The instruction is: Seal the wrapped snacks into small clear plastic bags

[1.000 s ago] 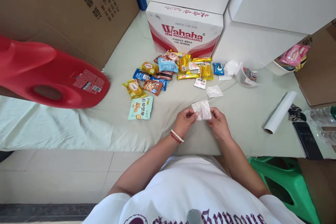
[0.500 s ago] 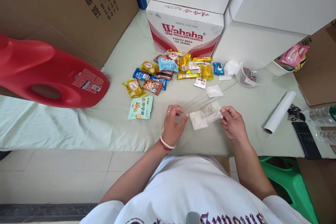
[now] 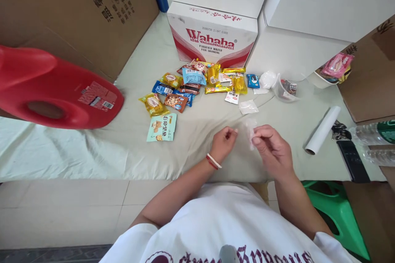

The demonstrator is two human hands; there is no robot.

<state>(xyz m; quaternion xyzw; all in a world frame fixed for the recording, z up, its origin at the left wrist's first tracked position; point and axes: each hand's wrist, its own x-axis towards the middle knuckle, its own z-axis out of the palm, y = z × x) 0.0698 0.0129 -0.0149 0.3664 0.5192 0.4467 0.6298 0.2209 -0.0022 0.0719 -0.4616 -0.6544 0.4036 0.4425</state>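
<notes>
My right hand pinches a small clear plastic bag between thumb and fingers, just above the cloth. The bag looks narrow and crumpled from here. To its left is my left hand, fingers curled in and thumb side toward the bag, with a gap between them; what it may hold is hidden. Just beyond the hands lies a flat white packet. A pale green snack pouch lies left of my left hand, in front of a pile of wrapped snacks.
A Wahaha carton stands behind the snacks. On the left is a big red jug. To the right are a clear plastic cup, a white roll, keys, a black phone and plastic bottles.
The bag has turned from lying flat and spread to narrow and bunched in my right hand. My left hand has moved right, and its fingers have curled in.
</notes>
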